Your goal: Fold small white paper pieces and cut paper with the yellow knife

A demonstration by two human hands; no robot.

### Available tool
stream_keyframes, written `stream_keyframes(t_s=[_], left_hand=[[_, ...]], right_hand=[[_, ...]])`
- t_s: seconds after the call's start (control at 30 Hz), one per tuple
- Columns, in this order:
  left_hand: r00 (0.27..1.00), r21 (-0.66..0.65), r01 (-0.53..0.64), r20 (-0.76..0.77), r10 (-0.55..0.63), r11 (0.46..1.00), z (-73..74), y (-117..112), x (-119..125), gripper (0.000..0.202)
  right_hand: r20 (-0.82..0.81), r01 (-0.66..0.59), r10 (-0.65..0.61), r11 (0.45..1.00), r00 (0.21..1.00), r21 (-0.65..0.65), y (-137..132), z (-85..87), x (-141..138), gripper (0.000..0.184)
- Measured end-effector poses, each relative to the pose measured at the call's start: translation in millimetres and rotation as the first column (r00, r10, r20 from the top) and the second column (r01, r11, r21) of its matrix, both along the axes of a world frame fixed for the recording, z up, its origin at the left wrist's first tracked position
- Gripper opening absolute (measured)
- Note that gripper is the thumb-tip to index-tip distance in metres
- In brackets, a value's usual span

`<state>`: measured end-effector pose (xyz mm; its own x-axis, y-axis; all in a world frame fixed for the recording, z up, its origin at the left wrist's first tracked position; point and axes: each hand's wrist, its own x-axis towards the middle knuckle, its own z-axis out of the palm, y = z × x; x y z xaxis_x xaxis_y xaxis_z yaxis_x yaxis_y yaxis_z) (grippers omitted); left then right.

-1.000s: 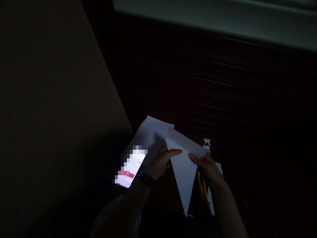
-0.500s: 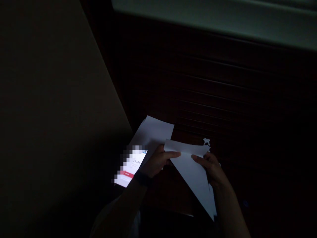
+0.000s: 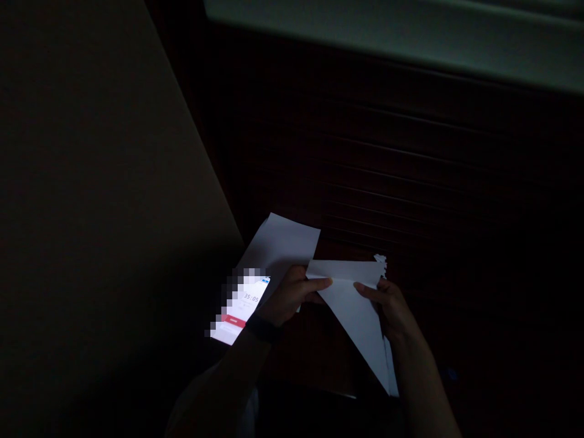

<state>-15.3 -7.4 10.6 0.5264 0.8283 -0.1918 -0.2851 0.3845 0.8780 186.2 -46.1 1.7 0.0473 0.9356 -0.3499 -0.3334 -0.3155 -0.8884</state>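
A folded sheet of white paper, tapering to a point toward me, is held up between both hands. My left hand pinches its upper left part, thumb lying on top and fingers underneath. At the upper right my right hand grips the paper the same way, its thumb pressed near a crease. Behind my left hand lies more white paper. A lit phone showing a timer sits left of my left wrist, partly covered by the forearm.
Small torn paper scraps lie just beyond my right hand. A dark wooden surface is below the hands. On the left rises a pale wall, and a light ledge runs across the top. The room is very dim.
The folded paper has tilted a little: its left corner is slightly lower and its lower tip has risen. Both hands keep their pinch on it.
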Motion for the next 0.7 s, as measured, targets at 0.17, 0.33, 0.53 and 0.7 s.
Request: stream_keyframes(t_s=[0.17, 0.33, 0.53, 0.7], left_hand=[[0.999, 0.001, -0.002, -0.035, 0.002, 1.000, 0.8, 4.1, -7.8, 0.031], [0.998, -0.007, -0.039, -0.042, 0.039, 0.999, -2.6, 9.4, -12.6, 0.028], [0.997, -0.015, -0.059, -0.048, 0.058, 0.998, -4.9, 12.7, -15.6, 0.019], [0.997, -0.043, -0.067, -0.047, 0.065, 0.997, -5.6, 14.4, -18.3, 0.018]], right_hand=[[-0.051, -0.016, 0.018, 0.999, 0.999, 0.044, -0.7, -0.7, 6.3, 0.028], [-0.117, 0.000, 0.007, 0.998, 0.993, 0.061, -0.4, -2.1, 13.7, 0.015], [-0.118, 0.056, -0.052, 0.998, 0.992, 0.023, 0.7, -3.6, 21.4, 0.015], [-0.117, 0.092, -0.096, 0.995, 0.989, -0.035, 1.5, -4.5, 25.7, 0.018]])
